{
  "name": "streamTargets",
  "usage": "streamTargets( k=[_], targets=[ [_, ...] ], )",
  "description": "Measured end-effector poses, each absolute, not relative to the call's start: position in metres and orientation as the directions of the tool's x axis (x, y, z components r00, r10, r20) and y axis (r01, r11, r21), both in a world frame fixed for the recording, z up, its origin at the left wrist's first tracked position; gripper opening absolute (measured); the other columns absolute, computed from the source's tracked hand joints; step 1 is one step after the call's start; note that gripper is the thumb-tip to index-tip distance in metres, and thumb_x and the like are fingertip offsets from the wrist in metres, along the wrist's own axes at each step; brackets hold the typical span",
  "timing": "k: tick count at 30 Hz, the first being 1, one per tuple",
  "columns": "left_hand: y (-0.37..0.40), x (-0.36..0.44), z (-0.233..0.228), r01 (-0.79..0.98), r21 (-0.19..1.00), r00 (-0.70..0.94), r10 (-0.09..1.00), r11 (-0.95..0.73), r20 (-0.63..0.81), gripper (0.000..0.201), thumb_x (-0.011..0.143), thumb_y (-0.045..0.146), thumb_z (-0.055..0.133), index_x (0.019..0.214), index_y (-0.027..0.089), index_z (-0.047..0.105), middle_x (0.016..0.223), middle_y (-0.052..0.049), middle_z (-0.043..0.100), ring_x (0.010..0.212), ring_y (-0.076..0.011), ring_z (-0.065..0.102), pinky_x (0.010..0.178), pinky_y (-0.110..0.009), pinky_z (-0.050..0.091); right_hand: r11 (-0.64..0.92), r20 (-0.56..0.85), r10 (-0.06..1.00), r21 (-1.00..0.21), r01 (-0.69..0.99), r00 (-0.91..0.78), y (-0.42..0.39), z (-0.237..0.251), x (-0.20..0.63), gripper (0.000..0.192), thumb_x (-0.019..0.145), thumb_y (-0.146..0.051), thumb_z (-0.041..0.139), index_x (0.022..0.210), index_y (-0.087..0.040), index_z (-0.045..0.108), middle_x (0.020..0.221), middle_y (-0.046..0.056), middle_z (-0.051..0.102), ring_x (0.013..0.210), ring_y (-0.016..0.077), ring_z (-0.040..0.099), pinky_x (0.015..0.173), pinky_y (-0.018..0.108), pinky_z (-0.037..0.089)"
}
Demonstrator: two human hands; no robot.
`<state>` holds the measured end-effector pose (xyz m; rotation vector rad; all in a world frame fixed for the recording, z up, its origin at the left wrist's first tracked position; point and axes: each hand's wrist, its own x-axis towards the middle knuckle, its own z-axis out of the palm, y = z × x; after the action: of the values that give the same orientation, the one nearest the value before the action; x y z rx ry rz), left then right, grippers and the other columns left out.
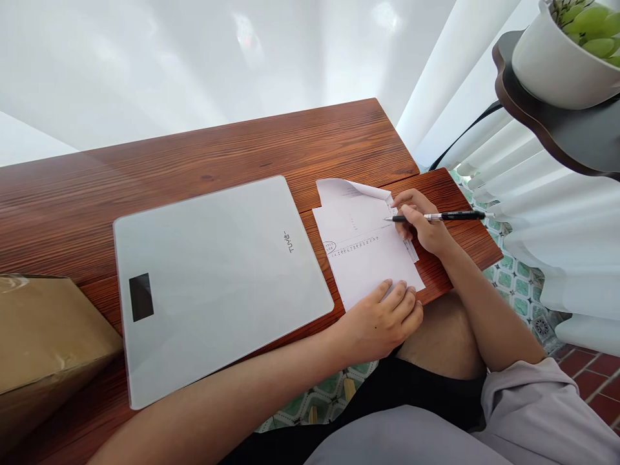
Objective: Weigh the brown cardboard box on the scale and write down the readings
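The right hand point(423, 226) closes its fingers point(411, 212) around a black pen point(443, 217), its tip on a white paper sheet point(368, 258) lying on the wooden table point(194, 155). The left hand point(382, 320) lies flat, fingers spread loosely, pinning the sheet's near edge. A glass scale point(213, 278) sits just beside the sheet, with a brown package point(43, 336) farther left.

scale point(213, 284) on table point(217, 148) | paper point(363, 252) just right of scale | box point(43, 336) left of scale | plant pot point(552, 64) far right, behind scale
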<state>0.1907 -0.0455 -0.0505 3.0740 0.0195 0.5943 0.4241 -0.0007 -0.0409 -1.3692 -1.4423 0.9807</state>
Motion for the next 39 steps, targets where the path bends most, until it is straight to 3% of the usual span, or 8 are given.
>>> streamTargets(
  k=[3,7,14,39],
  targets=[
    [-0.045,0.191,-0.050,0.013,0.010,0.929,0.015,-1.000,0.369,0.038,0.101,0.024,0.047,0.133,0.009,0.062,0.139,-0.016,0.062,0.128,-0.0302,0.058,0.109,-0.043,0.046,-0.030,-0.034,0.999,-0.937,0.348,-0.005,-0.002,-0.038,0.420,0.033,0.096,-0.051,0.064,0.083,-0.021,0.059,0.060,0.000,0.063,0.048,0.0159,0.056,0.047,0.028,0.044],
    [-0.045,0.191,-0.050,0.007,0.006,0.933,0.009,-1.000,0.361,0.037,0.101,0.025,0.048,0.131,0.009,0.063,0.138,-0.016,0.062,0.128,-0.0302,0.058,0.109,-0.043,0.046,-0.026,-0.020,1.000,-0.879,0.475,0.019,-0.002,-0.037,0.412,0.035,0.086,-0.044,0.075,0.070,-0.022,0.053,0.054,-0.002,0.061,0.044,0.0155,0.056,0.044,0.027,0.040],
    [-0.044,0.192,-0.049,0.012,0.010,0.924,0.015,-1.000,0.382,0.035,0.101,0.024,0.048,0.128,0.009,0.064,0.136,-0.016,0.064,0.125,-0.0295,0.060,0.107,-0.043,0.046,0.036,0.046,0.999,-0.823,0.567,0.003,-0.001,-0.038,0.406,0.036,0.095,-0.040,0.059,0.066,-0.022,0.046,0.047,-0.003,0.056,0.040,0.0131,0.050,0.047,0.028,0.038],
    [-0.044,0.192,-0.050,-0.003,0.026,0.936,0.006,-1.000,0.352,0.038,0.100,0.025,0.050,0.132,0.006,0.061,0.139,-0.019,0.061,0.129,-0.0314,0.057,0.109,-0.045,0.044,0.003,0.023,0.999,-0.814,0.581,0.026,-0.001,-0.039,0.405,0.037,0.095,-0.036,0.056,0.063,-0.023,0.043,0.049,-0.003,0.054,0.044,0.0147,0.051,0.051,0.031,0.041]
  ],
)
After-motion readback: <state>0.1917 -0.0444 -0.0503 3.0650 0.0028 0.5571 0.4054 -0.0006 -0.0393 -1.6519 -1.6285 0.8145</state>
